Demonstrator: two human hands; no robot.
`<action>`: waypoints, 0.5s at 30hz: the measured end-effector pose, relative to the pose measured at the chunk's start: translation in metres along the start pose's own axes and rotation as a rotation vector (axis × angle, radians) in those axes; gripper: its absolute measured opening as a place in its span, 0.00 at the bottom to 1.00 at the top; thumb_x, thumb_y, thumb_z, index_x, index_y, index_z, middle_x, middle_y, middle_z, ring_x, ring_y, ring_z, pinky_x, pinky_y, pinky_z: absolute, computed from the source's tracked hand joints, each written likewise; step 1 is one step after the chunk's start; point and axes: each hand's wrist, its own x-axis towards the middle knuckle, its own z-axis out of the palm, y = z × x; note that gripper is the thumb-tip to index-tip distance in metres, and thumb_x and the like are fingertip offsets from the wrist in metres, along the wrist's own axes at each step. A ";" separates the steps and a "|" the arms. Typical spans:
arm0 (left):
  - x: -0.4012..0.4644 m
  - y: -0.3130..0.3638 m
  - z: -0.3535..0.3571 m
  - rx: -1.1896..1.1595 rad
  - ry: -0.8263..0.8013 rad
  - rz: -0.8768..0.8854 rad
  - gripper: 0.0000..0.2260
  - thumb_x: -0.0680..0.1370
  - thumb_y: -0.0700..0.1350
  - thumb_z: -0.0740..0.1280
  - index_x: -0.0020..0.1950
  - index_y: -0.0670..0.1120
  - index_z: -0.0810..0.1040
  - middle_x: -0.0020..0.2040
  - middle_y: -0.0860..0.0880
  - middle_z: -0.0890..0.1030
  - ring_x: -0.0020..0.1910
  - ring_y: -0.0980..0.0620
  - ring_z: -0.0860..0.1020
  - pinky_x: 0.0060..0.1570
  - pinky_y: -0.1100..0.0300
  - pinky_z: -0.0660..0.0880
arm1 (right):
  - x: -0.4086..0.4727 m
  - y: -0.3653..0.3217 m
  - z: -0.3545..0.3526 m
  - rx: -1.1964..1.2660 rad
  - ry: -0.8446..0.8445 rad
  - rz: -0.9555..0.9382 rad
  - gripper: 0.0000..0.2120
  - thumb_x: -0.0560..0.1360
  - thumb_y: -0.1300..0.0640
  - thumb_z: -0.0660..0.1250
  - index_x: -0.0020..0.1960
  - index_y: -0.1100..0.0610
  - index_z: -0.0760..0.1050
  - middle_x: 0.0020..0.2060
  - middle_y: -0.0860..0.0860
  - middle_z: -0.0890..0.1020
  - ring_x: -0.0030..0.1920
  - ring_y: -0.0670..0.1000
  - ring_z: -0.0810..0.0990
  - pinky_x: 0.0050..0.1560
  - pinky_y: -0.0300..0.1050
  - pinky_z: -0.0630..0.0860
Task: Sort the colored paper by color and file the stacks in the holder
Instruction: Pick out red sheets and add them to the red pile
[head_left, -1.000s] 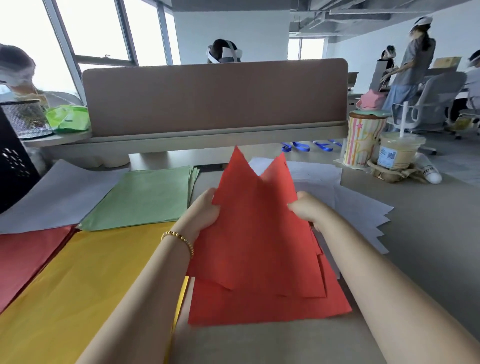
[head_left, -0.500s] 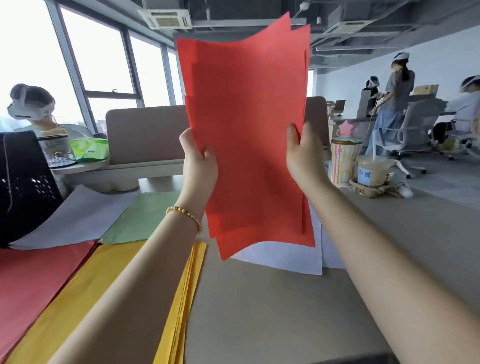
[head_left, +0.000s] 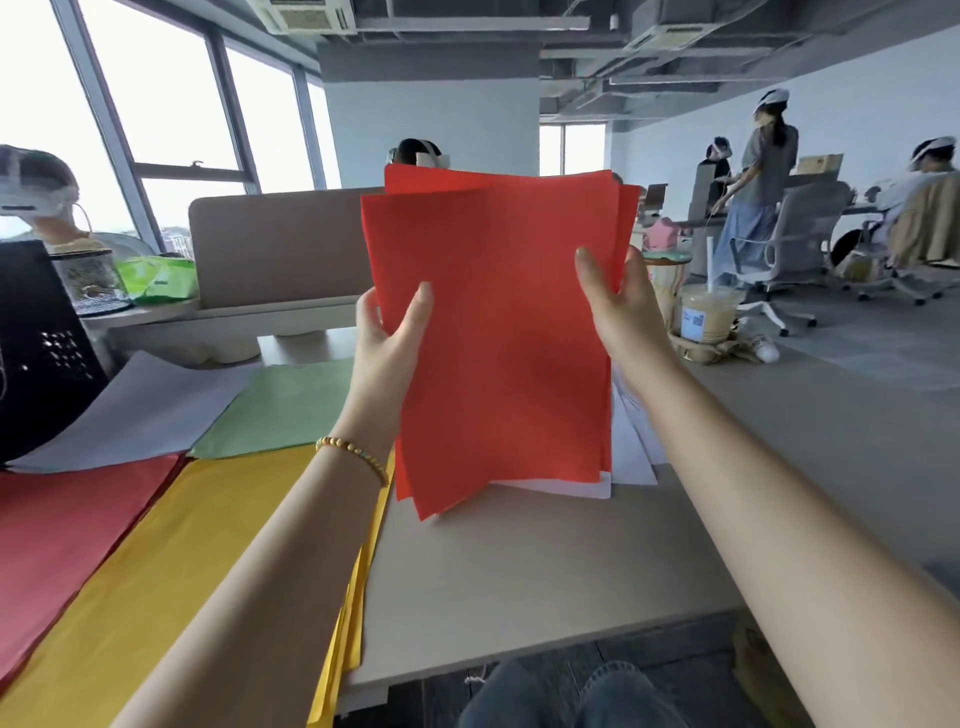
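Head view: left hand (head_left: 387, 353) and right hand (head_left: 618, 312) each clamped on upright red paper stack (head_left: 498, 332).

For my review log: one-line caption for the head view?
Both hands hold an uneven red paper stack upright.

A stack of red paper (head_left: 498, 332) stands upright above the tabletop, its sheets fanned unevenly. On the tabletop lie a yellow stack (head_left: 171, 561), a red stack (head_left: 67, 525), a green stack (head_left: 280, 410), a pale lavender sheet (head_left: 150, 410) and white sheets (head_left: 631, 457). A black perforated holder (head_left: 36, 353) stands far left.
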 end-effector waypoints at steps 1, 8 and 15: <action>-0.001 0.000 0.001 0.002 -0.032 -0.020 0.12 0.76 0.50 0.68 0.58 0.49 0.73 0.51 0.49 0.82 0.47 0.51 0.81 0.51 0.51 0.79 | 0.000 -0.002 0.001 0.006 -0.021 -0.003 0.24 0.77 0.45 0.61 0.68 0.56 0.66 0.59 0.47 0.76 0.61 0.47 0.75 0.62 0.40 0.69; 0.002 0.009 -0.006 0.020 -0.053 0.000 0.06 0.76 0.47 0.68 0.52 0.50 0.78 0.45 0.54 0.83 0.41 0.59 0.83 0.39 0.64 0.78 | 0.007 0.001 -0.005 -0.002 -0.023 0.033 0.37 0.78 0.41 0.56 0.77 0.55 0.41 0.77 0.50 0.50 0.75 0.47 0.58 0.64 0.28 0.55; 0.002 -0.002 0.005 0.095 0.000 -0.073 0.05 0.76 0.49 0.68 0.44 0.50 0.79 0.42 0.52 0.83 0.40 0.55 0.82 0.46 0.57 0.80 | 0.004 0.017 0.000 -0.051 -0.021 -0.002 0.22 0.79 0.46 0.59 0.69 0.55 0.64 0.60 0.44 0.76 0.60 0.43 0.74 0.58 0.24 0.67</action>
